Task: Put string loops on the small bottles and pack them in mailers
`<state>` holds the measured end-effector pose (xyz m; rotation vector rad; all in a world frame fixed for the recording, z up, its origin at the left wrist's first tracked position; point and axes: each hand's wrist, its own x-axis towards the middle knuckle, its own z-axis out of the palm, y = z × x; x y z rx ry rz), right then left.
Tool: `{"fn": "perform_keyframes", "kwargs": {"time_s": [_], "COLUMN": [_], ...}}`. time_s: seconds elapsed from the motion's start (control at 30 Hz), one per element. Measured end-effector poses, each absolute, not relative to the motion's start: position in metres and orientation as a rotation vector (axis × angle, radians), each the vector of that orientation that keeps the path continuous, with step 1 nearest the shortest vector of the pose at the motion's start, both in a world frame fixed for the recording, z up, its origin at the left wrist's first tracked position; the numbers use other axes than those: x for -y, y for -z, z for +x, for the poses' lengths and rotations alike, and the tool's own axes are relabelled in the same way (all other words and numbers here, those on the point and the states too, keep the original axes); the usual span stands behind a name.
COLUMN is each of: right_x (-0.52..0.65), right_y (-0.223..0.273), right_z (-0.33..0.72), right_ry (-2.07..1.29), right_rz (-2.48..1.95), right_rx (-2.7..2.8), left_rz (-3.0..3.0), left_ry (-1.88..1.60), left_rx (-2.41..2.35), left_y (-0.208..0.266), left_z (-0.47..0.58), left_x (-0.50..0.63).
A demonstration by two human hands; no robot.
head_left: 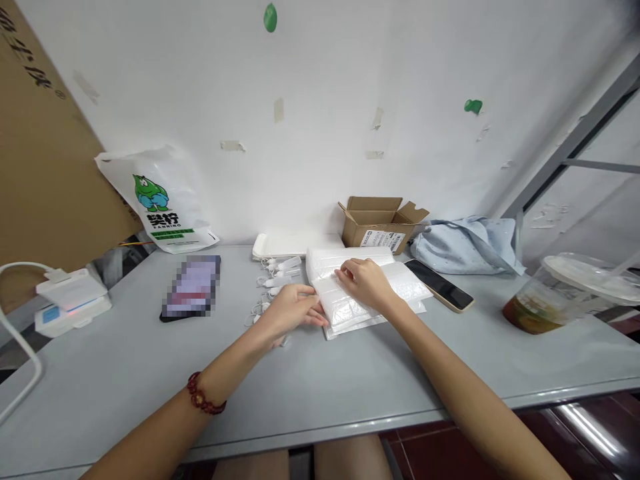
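A small stack of white bubble mailers [345, 312] lies in the middle of the grey table. My left hand [294, 308] is at its left edge, the thumb apart from the stretched fingers, and the fingertips touch the mailers' lower left corner. On top of the stack rests my right hand [366, 283]; its bent fingers press together on the upper mailer, and their undersides are hidden. Beside and partly behind my left hand lie several small white tube-like pieces [289, 264] with thin loops. Part of that group is covered by the hand.
Behind stand a flat white stack [280, 245] and an open cardboard box [375, 223]. A blurred-screen phone [190, 287], white plastic bag [160, 200] and charger [75, 300] are left. Rightward lie a dark phone [440, 285], pale blue cloth bag [465, 243] and drink cup [540, 300].
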<state>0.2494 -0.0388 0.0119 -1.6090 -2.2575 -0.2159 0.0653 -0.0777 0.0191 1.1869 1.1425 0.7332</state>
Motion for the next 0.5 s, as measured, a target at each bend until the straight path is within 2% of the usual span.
{"fn": "perform_keyframes", "kwargs": {"time_s": [0.33, 0.5], "right_x": [0.038, 0.034], "right_y": [-0.012, -0.006], "right_z": [0.253, 0.255], "right_ry": [0.115, 0.183], "right_rz": [-1.617, -1.532], "right_rx": [2.205, 2.136], "left_rz": [1.673, 1.636], "left_ry": [-1.176, -1.123], "left_rx": [-1.352, -1.367], "left_y": [-0.008, -0.014], "left_z": [0.053, 0.05], "left_x": [0.059, 0.044]}}
